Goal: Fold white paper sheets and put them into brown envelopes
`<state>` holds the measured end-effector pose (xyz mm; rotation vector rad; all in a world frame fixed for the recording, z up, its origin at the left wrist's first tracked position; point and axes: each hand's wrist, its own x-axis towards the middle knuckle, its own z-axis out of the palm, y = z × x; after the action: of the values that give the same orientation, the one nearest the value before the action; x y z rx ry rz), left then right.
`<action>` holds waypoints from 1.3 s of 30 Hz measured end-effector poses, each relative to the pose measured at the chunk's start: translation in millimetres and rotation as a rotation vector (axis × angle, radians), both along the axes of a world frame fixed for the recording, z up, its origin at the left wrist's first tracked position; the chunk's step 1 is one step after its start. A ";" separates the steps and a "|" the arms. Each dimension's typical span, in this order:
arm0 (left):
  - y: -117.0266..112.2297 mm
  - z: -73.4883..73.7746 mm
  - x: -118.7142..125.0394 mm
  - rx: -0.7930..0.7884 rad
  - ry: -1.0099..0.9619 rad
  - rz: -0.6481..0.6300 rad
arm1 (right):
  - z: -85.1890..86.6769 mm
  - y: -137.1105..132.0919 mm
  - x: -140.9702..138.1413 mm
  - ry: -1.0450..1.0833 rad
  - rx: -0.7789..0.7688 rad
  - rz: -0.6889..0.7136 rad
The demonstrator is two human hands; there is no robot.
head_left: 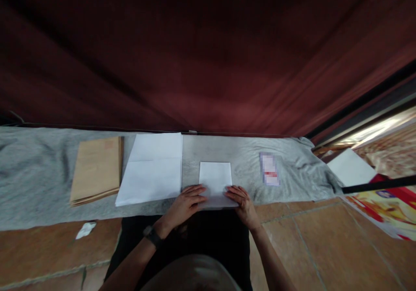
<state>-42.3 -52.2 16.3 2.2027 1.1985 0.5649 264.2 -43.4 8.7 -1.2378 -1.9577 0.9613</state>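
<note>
Left hand (pixel 191 198), right hand (pixel 241 202) rest on sides of small white paper (pixel 215 176), mid near edge of grey cloth (pixel 32 174); fingers flat, clamped on nothing. Paper seems folded already; large white sheets (pixel 154 167), brown envelopes (pixel 96 165) leftward lie untouched.

From right hand (pixel 245 204): bare grey cloth (pixel 245 156) passable at 12 o'clock, up to dark red fabric (pixel 224 105); flat packet (pixel 269 169) obstructs 1 o'clock; white paper stack (pixel 152 172), 10.
</note>
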 end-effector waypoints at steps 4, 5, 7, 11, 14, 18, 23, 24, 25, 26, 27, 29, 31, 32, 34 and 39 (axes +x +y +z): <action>2.8 -5.6 0.1 -0.081 -0.171 0.082 | 5.4 1.2 0.2 0.056 -0.013 0.003; 2.2 -6.1 1.6 -0.086 -0.215 0.132 | 6.4 1.3 -0.6 0.075 -0.015 -0.015; 0.7 -5.5 6.7 -0.084 -0.283 0.249 | 7.2 1.5 -3.2 0.099 -0.024 -0.071; 1.8 -1.0 20.5 -0.080 -0.309 0.418 | 3.6 4.3 -11.1 0.036 0.011 -0.200; 7.4 1.0 28.5 -0.073 -0.287 0.510 | 0.2 9.5 -17.5 -0.066 0.050 -0.255; 11.8 -0.1 31.6 -0.088 -0.295 0.553 | -2.4 13.9 -23.2 -0.112 0.066 -0.302; 7.2 2.2 29.1 -0.156 -0.378 0.563 | -4.6 11.5 -20.2 -0.013 0.062 -0.173; 6.9 5.6 29.5 -0.161 -0.407 0.572 | -2.1 12.0 -18.0 0.003 0.064 -0.185; 7.4 10.6 30.7 -0.170 -0.437 0.571 | 2.6 13.5 -15.4 0.009 0.078 -0.222; 8.5 17.3 32.5 -0.182 -0.467 0.563 | 10.0 16.1 -12.5 0.007 0.102 -0.271; 10.2 25.6 35.2 -0.199 -0.499 0.548 | 20.2 19.6 -9.5 0.000 0.142 -0.316; 14.9 45.8 42.0 -0.240 -0.567 0.536 | 48.8 28.7 -4.5 -0.046 0.255 -0.287; 19.8 66.9 49.4 -0.328 -0.674 0.513 | 84.7 38.5 -2.4 -0.090 0.360 -0.236; 21.9 76.3 52.8 -0.359 -0.741 0.516 | 103.3 43.3 -2.7 -0.111 0.410 -0.217; 25.4 89.8 57.8 -0.408 -0.856 0.548 | 136.6 53.3 -5.9 -0.154 0.495 -0.170; 32.2 82.0 61.2 -0.445 -0.953 0.681 | 160.9 89.5 -23.6 -0.227 0.529 -0.127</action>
<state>18.9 -20.1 98.3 0.8853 1.2944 1.2741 240.7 46.2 169.6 -1.1722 -2.0891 0.2149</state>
